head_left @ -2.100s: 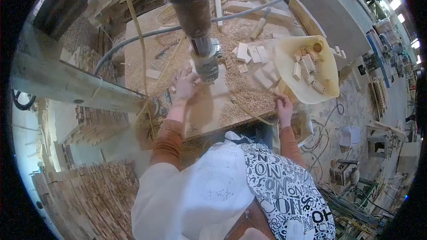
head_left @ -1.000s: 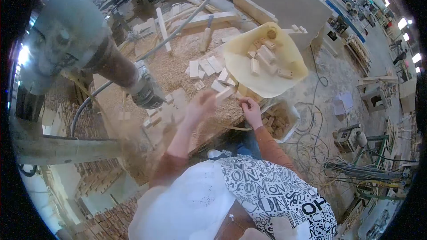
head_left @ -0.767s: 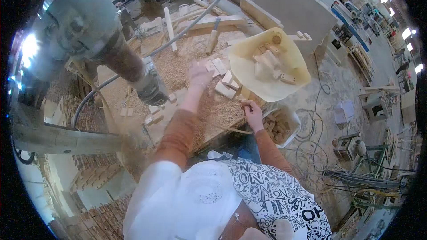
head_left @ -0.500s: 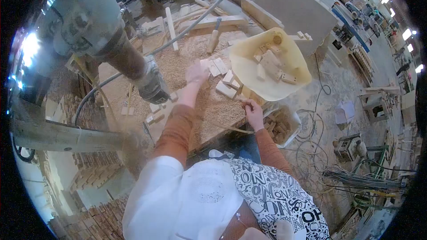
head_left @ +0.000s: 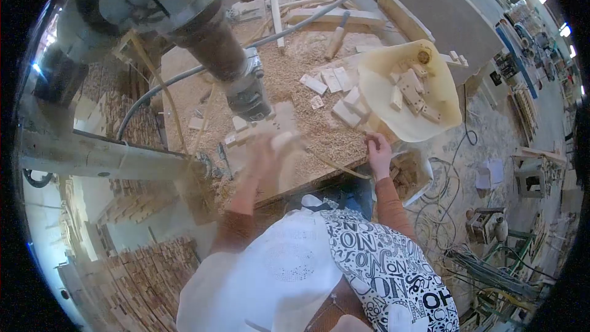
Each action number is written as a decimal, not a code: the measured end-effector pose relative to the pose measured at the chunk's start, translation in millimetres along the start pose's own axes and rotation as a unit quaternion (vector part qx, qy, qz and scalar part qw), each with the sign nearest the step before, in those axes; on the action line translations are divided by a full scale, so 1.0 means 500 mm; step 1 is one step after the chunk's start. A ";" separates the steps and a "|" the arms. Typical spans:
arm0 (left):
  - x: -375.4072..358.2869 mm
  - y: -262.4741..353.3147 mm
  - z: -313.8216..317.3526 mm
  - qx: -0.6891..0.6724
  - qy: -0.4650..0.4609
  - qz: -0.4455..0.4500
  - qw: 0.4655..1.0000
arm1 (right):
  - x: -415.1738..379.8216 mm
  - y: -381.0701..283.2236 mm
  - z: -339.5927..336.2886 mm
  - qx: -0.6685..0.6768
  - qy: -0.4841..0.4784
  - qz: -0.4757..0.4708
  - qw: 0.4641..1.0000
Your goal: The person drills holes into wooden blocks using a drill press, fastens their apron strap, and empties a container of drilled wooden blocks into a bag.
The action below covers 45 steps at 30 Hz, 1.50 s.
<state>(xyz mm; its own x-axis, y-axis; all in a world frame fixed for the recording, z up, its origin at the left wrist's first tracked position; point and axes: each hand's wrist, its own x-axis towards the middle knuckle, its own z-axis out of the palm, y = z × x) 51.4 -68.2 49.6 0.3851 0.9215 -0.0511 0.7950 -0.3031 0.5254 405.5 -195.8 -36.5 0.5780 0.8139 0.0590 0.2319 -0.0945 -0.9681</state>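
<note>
A person in rust-brown sleeves and a black-and-white lettered apron (head_left: 393,264) works at a wooden bench (head_left: 298,172) strewn with sawdust (head_left: 316,123). The left hand (head_left: 261,158), blurred, grasps a pale wooden block (head_left: 283,142) at its fingertips above the near part of the bench, just below the dusty head of a machine (head_left: 251,101). Small wood pieces (head_left: 239,123) lie on the bench beside the foot of that head, to the left of a pale patch dotted with dark holes. The right hand (head_left: 379,149) is at the right front edge of the bench, its fingers curled; whether they grip anything cannot be told. Just beyond that hand stands a cream-colored basin (head_left: 373,77), tilted toward the camera, with several wooden blocks (head_left: 410,89) inside, some showing drilled holes. More loose blocks (head_left: 344,80) lie flat on the sawdust to the left of the basin, a few of them touching. Below the right forearm, a white-rimmed container (head_left: 425,178) holds brown wood scraps (head_left: 405,172). A gray hose (head_left: 319,15) crosses over the far side of the bench, where a tool with a wooden body (head_left: 335,43) rests on the sawdust near a long pale beam (head_left: 353,18). Wood is stacked (head_left: 153,283) at lower left, and cables (head_left: 498,276) lie bundled at lower right.
</note>
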 end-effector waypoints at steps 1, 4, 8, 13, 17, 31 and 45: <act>0.004 -0.030 0.002 0.082 0.107 0.071 0.988 | 0.002 0.006 0.000 0.001 -0.004 -0.001 1.000; 0.042 -0.064 -0.003 0.032 0.141 0.051 0.988 | 0.009 0.026 0.001 -0.007 -0.014 -0.014 1.000; 0.070 -0.073 -0.004 0.093 0.158 0.096 0.978 | 0.009 0.041 -0.001 0.008 -0.007 -0.003 1.000; 0.100 -0.125 0.025 0.167 0.163 0.082 0.969 | 0.005 0.012 -0.003 -0.004 -0.012 0.005 1.000; 0.107 -0.159 0.013 0.184 0.110 0.071 0.974 | 0.004 0.001 -0.003 0.024 -0.018 0.024 0.999; 0.099 -0.172 0.005 0.142 0.078 0.060 0.985 | 0.002 -0.026 -0.003 -0.006 -0.001 -0.009 1.000; 0.098 -0.170 0.005 0.115 0.092 0.062 0.987 | 0.006 0.011 -0.009 0.023 -0.026 0.033 0.999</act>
<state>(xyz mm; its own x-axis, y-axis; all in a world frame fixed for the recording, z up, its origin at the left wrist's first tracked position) 3.9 2.0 0.5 0.4104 0.8963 0.1681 0.8413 -0.4432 0.3095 411.8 -196.5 -40.6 0.5488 0.8358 -0.0160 0.1580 -0.1225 -0.9798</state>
